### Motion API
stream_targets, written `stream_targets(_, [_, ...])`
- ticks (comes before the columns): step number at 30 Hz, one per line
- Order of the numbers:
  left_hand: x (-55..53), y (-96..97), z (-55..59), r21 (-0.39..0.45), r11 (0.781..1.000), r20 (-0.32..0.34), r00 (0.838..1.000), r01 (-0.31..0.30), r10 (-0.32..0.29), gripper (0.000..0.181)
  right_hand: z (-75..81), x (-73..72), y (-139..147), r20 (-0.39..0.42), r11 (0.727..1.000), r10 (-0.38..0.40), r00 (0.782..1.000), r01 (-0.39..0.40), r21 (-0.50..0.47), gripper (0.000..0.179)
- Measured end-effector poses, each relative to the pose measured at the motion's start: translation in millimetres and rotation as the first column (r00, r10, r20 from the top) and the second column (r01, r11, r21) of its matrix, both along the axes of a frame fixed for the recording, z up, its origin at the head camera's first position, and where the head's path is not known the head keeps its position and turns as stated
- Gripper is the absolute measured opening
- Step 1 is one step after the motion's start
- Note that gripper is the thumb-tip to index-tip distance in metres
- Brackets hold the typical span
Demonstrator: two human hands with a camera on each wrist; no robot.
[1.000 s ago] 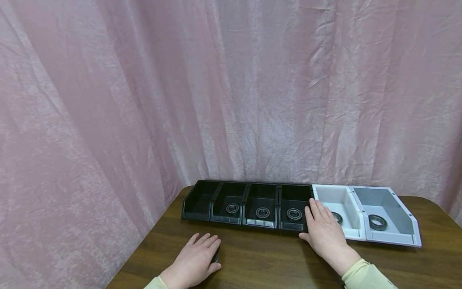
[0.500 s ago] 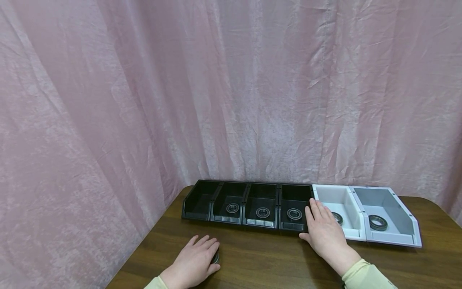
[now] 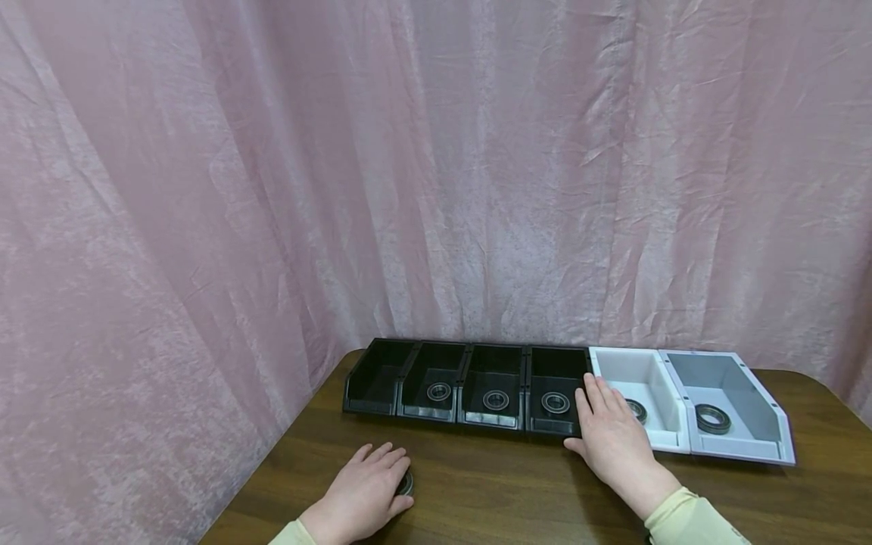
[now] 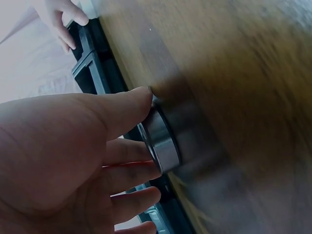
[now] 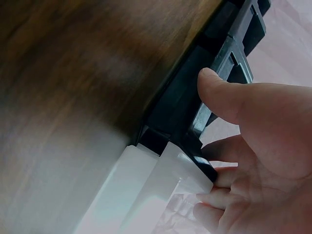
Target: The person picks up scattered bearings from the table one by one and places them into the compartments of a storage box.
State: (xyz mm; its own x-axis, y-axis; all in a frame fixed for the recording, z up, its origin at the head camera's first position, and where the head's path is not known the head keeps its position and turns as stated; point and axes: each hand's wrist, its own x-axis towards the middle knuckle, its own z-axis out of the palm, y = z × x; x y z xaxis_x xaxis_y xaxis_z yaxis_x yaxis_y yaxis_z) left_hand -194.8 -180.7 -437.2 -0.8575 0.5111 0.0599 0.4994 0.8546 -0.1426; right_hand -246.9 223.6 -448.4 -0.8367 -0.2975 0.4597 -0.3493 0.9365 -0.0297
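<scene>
My left hand is low over the table, left of the middle. Its thumb and fingers hold a dark metal ring bearing by the rim; much of it is hidden in the head view. My right hand rests, fingers extended, on the walls where the end black bin meets the white bin. Its thumb lies by the black bin's front lip in the right wrist view. Bearings lie in that black bin, in the white bin, partly hidden by the hand, and in the light grey bin.
Further left in the row, two black bins each hold one bearing. No bearing shows in the leftmost black bin. The row stands on a brown wooden table, before a pink curtain.
My left hand has shifted slightly left with the bearing, and a little more of the rim shows beside the thumb. The right hand and the bins stay put.
</scene>
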Motion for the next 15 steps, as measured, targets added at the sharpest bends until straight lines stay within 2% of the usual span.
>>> stream_targets(15, [5.4,-10.1,-0.9,0.029,0.999,-0.001,1.000,-0.014,0.014,0.053,-5.4,-0.8,1.9,-0.019,1.000,0.016,1.000,-0.016,0.002,0.082])
